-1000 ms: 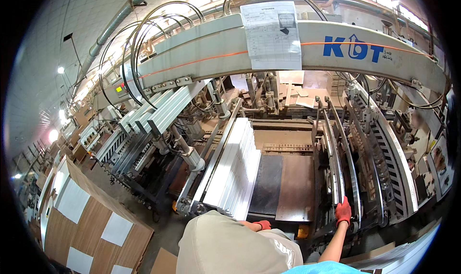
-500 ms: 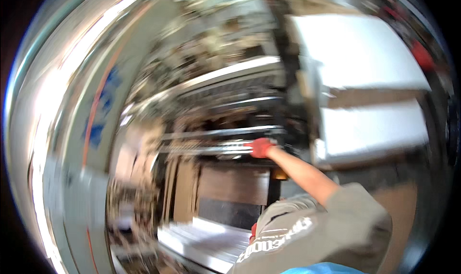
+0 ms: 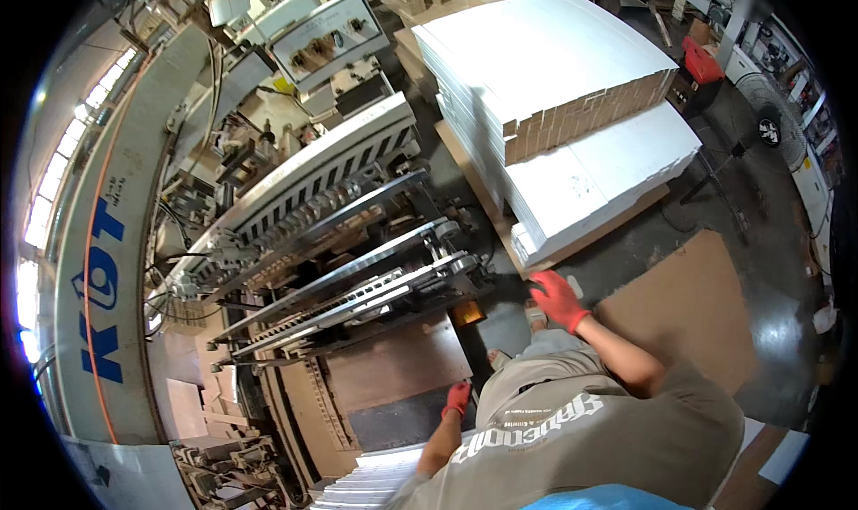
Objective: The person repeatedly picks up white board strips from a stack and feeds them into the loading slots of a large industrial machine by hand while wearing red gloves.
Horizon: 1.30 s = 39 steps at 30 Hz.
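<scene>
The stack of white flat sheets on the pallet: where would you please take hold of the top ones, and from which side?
Probably at the near lower corner of the white sheet stack, coming from the floor side where the right hand is; the edges overhang the pallet there, leaving room for fingers.

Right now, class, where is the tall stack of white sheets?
In the head view, the white stack sits upper right on a pallet, beside the machine's rails, just beyond the right hand in its red glove.
</scene>
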Available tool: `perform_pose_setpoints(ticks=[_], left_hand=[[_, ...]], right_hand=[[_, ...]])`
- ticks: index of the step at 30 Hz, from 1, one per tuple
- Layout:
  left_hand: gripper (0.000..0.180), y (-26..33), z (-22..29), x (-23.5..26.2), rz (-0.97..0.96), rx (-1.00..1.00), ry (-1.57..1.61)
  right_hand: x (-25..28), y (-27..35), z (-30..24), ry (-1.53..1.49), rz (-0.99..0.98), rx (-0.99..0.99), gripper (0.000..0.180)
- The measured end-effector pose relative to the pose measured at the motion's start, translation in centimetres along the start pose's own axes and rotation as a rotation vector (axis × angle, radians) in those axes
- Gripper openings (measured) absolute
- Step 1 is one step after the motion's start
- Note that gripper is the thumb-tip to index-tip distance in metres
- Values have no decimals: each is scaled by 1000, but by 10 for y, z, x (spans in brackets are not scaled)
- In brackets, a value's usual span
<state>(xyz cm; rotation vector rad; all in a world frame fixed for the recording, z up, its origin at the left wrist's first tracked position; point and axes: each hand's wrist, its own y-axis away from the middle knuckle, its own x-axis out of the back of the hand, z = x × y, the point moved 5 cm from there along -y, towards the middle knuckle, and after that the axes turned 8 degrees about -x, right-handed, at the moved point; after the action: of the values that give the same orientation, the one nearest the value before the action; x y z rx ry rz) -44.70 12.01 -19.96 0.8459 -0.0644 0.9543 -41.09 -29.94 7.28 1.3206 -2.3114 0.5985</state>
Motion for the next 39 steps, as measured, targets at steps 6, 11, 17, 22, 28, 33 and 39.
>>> perform_pose_setpoints(ticks=[6, 11, 17, 22, 28, 33, 39], left_hand=[[34, -90, -2, 8, -135, -80, -5], [46, -115, 109, 4, -373, -331, -25], [37, -68, 325, -31, -541, -693, 198], [33, -109, 487, -42, -490, -645, 736], [45, -223, 634, -14, 253, -892, 417], [47, -308, 716, -8, 684, -680, 179], [54, -366, 749, -31, 739, -381, -26]], right_hand=[[65, 229, 204, 648, -607, -999, 38], [79, 387, 235, 438, -448, -1544, 35], [38, 358, 236, 257, -425, -1432, 31], [21, 247, 264, 164, -398, -1172, 29], [47, 126, 310, 83, -355, -976, 27], [83, 71, 345, 76, -331, -896, 26], [125, 56, 385, 107, -338, -840, 25]])
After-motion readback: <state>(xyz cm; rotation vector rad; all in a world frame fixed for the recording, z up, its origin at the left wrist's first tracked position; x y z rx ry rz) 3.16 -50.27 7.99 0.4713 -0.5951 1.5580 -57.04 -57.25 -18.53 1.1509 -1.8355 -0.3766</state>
